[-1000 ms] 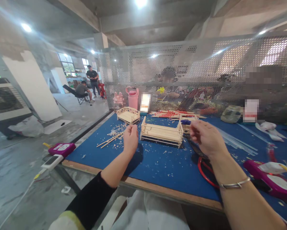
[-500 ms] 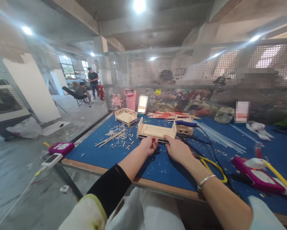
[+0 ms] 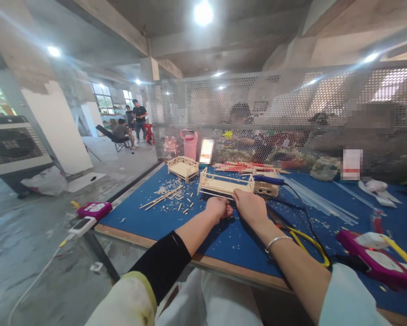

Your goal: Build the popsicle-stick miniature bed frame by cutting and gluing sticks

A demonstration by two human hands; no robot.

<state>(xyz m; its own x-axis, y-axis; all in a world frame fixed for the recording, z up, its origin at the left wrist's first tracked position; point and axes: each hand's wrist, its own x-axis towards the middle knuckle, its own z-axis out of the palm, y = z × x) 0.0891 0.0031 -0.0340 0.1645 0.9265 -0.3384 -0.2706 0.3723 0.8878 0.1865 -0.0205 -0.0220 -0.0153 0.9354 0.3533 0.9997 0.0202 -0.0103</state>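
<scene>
A miniature wooden bed (image 3: 225,184) made of thin sticks stands on the blue tabletop in front of me. My right hand (image 3: 252,207) pinches at its front edge, near the right end. Beside it, my left hand (image 3: 218,208) is closed, knuckles outward, just in front of the bed; whatever its fingers hold is hidden. A thin pale stick (image 3: 214,195) runs along the bed's low front side. To the right, a blue-handled corded tool (image 3: 268,179) rests against another small wooden piece (image 3: 269,190). A second miniature bed (image 3: 183,169) stands behind on the left.
Loose sticks (image 3: 160,198) and wood scraps litter the left side. Red and plain sticks (image 3: 240,167) lie behind, clear glue-like sticks (image 3: 320,199) at right. Yellow-handled pliers or cutters (image 3: 308,244) and a purple power strip (image 3: 373,256) lie nearer. A perforated metal screen (image 3: 203,104) stands behind.
The view has turned slightly left, so everything sits further right. My left hand has moved a little away from the bed's front; the thin stick along it now shows more clearly.
</scene>
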